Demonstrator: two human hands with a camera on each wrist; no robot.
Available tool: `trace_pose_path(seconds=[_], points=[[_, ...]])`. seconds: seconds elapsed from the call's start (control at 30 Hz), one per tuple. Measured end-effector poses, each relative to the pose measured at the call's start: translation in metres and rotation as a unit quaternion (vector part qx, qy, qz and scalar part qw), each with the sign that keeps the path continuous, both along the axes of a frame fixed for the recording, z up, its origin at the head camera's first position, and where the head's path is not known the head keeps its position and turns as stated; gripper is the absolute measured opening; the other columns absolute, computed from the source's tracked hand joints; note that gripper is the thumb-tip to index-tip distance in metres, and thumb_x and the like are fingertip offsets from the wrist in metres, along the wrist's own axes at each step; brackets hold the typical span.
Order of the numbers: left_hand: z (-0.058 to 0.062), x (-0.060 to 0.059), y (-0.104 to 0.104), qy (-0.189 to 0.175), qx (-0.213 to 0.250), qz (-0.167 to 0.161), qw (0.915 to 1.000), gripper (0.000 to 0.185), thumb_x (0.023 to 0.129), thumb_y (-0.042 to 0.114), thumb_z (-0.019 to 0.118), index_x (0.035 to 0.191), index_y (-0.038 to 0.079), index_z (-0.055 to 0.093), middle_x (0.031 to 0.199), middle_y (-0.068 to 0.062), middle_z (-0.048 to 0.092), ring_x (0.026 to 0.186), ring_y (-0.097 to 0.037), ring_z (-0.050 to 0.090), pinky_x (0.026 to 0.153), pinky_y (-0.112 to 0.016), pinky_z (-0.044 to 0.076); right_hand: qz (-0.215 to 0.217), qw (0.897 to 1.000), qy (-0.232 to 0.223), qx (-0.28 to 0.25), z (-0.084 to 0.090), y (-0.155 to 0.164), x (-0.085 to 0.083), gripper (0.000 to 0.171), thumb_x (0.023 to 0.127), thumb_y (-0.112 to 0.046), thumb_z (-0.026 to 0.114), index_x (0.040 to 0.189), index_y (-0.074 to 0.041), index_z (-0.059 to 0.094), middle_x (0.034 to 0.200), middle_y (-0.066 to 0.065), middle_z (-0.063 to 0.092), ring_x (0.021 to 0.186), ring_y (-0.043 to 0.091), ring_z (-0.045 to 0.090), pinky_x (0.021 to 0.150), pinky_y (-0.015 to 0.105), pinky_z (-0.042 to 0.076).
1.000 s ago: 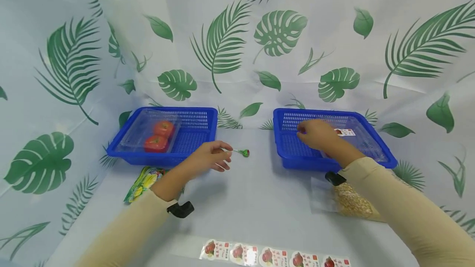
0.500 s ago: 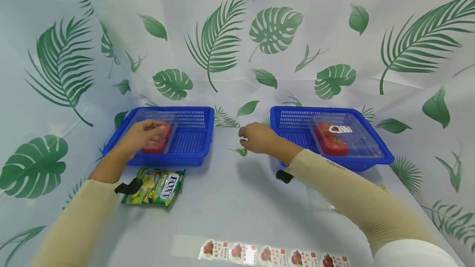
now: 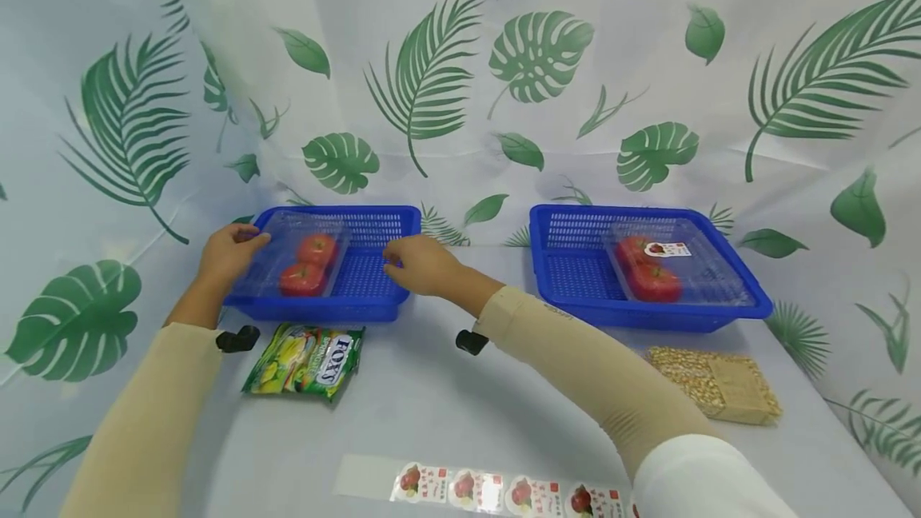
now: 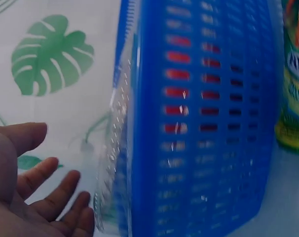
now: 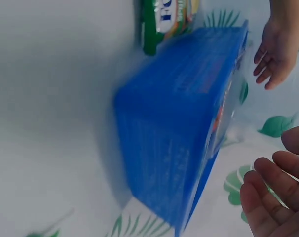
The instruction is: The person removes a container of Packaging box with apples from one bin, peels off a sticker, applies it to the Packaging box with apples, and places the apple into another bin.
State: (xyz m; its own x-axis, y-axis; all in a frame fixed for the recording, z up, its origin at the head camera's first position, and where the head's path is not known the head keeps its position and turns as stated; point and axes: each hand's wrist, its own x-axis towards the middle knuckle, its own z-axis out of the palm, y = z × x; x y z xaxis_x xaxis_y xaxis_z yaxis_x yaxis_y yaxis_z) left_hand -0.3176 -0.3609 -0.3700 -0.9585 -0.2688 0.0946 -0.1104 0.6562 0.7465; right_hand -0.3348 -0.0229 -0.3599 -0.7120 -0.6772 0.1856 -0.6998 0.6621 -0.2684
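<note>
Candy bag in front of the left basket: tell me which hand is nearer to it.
Left. The left hand is at the left basket's far-left rim, behind the candy bag and to its left. The right hand is at the basket's right rim, farther off to the bag's right.

The desk (image 3: 460, 414) is draped in a pale leaf-print cloth. On it stand 2 blue baskets (image 3: 374, 306) (image 3: 576, 306); nearer lie a green candy packet (image 3: 308, 360), a bag of grains (image 3: 715, 394) and a sticker strip (image 3: 489, 492).
</note>
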Motion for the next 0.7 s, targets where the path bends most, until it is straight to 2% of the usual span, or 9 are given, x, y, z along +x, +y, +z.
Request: trace_pose_path(seconds=[0.17, 0.33, 0.47, 0.6, 0.7], points=[[0.001, -0.002, -0.010, -0.031, -0.061, -0.013, 0.9976, 0.071, 0.096, 0.052, 0.052, 0.138, -0.005, 0.043, 0.138, -0.033, 0.044, 0.123, -0.049, 0.042, 0.100, -0.059, 0.036, -0.032, 0.998, -0.049, -0.031, -0.014, -0.029, -0.006, 0.032, 0.098, -0.031, 0.059, 0.121, -0.010, 0.065, 0.104, -0.001, 0.067, 0.092, 0.010, 0.061, 0.080, 0.028, 0.053], [0.000, -0.006, -0.018, -0.034, -0.105, 0.005, 0.9938, 0.067, 0.098, 0.047, 0.050, 0.136, -0.009, 0.042, 0.134, -0.037, 0.045, 0.121, -0.052, 0.043, 0.099, -0.061, 0.037, -0.051, 0.992, -0.111, -0.036, -0.028, -0.053, -0.010, 0.042, 0.098, -0.038, 0.057, 0.128, -0.010, 0.061, 0.112, 0.001, 0.066, 0.100, 0.013, 0.061, 0.085, 0.030, 0.052], [-0.002, -0.011, -0.017, -0.051, -0.110, 0.003, 0.9926, 0.069, 0.098, 0.045, 0.051, 0.136, -0.012, 0.040, 0.134, -0.038, 0.043, 0.121, -0.053, 0.041, 0.100, -0.061, 0.035, -0.091, 0.980, -0.173, -0.035, -0.035, -0.063, -0.012, 0.053, 0.097, -0.049, 0.054, 0.134, -0.011, 0.057, 0.125, 0.002, 0.063, 0.113, 0.017, 0.059, 0.092, 0.035, 0.050], [-0.001, -0.016, -0.010, -0.058, -0.099, 0.008, 0.9934, 0.069, 0.098, 0.045, 0.050, 0.137, -0.011, 0.039, 0.136, -0.038, 0.041, 0.124, -0.052, 0.039, 0.102, -0.062, 0.034, -0.124, 0.967, -0.217, -0.039, -0.037, -0.069, -0.018, 0.064, 0.096, -0.056, 0.051, 0.140, -0.011, 0.051, 0.135, 0.003, 0.057, 0.123, 0.021, 0.053, 0.099, 0.040, 0.046], [0.002, -0.019, -0.007, -0.068, -0.101, 0.011, 0.9925, 0.070, 0.099, 0.046, 0.048, 0.138, -0.011, 0.039, 0.138, -0.038, 0.038, 0.126, -0.053, 0.036, 0.103, -0.062, 0.032, -0.140, 0.956, -0.251, -0.057, -0.039, -0.077, -0.023, 0.069, 0.094, -0.058, 0.053, 0.143, -0.010, 0.047, 0.139, 0.005, 0.054, 0.125, 0.022, 0.051, 0.101, 0.040, 0.044]])
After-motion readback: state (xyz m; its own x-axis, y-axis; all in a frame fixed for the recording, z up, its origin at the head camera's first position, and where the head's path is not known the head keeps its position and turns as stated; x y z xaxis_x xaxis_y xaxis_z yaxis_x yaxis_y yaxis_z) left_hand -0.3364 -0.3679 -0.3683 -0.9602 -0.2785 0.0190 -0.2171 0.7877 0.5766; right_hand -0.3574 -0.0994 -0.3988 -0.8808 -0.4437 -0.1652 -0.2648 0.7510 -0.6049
